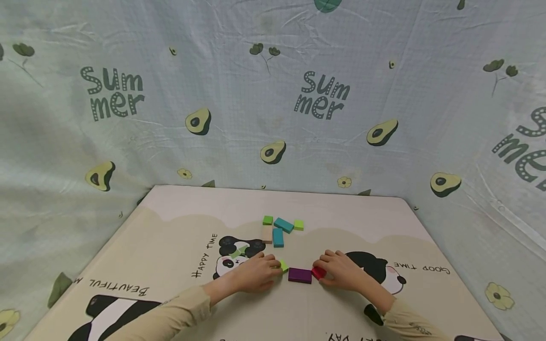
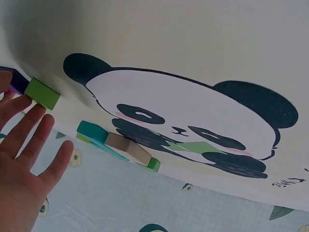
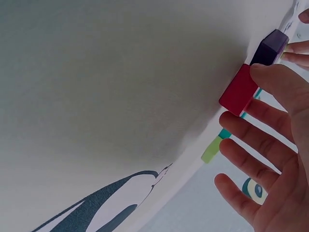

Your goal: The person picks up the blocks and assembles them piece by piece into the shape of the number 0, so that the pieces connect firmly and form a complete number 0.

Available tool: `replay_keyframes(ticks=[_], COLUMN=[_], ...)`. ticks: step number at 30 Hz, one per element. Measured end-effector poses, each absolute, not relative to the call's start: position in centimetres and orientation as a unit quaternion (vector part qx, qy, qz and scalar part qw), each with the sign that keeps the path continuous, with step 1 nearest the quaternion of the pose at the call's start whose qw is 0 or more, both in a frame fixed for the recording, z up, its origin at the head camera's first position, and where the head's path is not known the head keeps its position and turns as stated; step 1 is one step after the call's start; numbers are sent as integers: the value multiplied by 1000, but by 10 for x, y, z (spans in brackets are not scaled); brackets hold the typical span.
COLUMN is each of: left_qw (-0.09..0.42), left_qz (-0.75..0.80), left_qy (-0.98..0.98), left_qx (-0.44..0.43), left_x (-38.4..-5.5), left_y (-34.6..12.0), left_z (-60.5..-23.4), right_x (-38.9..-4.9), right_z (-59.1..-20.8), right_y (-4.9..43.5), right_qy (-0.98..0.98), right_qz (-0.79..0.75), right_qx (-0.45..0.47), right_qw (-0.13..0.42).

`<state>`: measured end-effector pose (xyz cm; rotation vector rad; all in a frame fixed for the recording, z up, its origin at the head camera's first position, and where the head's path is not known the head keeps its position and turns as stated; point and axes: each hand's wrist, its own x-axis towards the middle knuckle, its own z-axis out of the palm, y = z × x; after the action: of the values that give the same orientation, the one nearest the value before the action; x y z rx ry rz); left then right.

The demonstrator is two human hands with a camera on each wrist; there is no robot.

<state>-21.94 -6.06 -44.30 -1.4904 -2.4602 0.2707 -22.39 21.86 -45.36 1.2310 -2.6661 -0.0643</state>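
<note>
Head view | left hand (image 1: 258, 274) touches green block (image 1: 285, 266) left of purple block (image 1: 300, 275); I can't tell if pinched | right hand (image 1: 339, 271) pinches red block (image 1: 318, 273), purple block's right

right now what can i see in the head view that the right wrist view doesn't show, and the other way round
Only the head view shows the beige rectangular block, the grey SUMMER lettering and the beige sleeves.

Only the right wrist view shows the palm side of the right hand.

Both show the flat-sided red block held by that hand, the dark purple rectangular block beside it, the pale printed sheet, and the left hand, though the right wrist view catches only its fingers.
</note>
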Motion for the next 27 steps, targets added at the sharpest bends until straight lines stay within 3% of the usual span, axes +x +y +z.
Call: replay_keyframes(ticks=[27], left_qw=[117], left_qz=[82], left_qy=[-846], left_qx=[-513], left_x=[-221], left_y=[-61], left_z=[-443], right_x=[-222], right_z=[-451], right_y=[220], right_qy=[-915], right_qz=[-22], right_qx=[393], right_qw=[82])
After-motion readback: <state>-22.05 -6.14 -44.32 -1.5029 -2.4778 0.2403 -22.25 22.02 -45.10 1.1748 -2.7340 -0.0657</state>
